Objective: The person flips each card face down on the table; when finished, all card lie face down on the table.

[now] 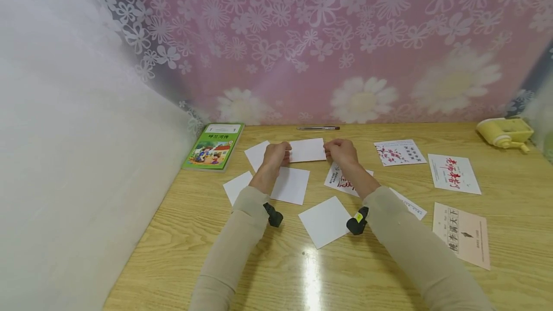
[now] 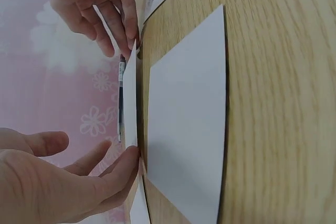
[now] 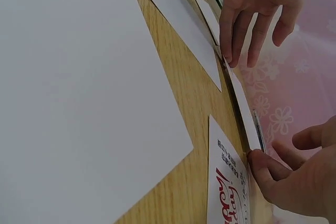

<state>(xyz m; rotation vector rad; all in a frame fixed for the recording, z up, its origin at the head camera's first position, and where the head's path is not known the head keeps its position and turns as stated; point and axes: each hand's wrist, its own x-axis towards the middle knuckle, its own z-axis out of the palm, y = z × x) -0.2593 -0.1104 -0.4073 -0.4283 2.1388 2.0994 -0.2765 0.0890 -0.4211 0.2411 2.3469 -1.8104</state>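
A blank white card (image 1: 307, 150) lies between both hands at the far side of the wooden table, slightly raised at its near edge in the wrist views. My left hand (image 1: 276, 156) touches its left end with extended fingertips, the thumb held apart. At the other end, my right hand (image 1: 342, 151) rests its fingertips on the card's corner, its thumb also away from the card. A second white card (image 2: 186, 114) lies just nearer than the left hand. Partly beneath my right forearm is a card with red lettering (image 3: 227, 182).
More blank cards lie around, one white card (image 1: 326, 222) nearest me. Printed cards are on the right, including a red-lettered card (image 1: 454, 173) and a pink card (image 1: 462, 234). A green book (image 1: 214, 147), a pen (image 1: 318, 128) and a yellow toy-like object (image 1: 504, 132) stand farther back.
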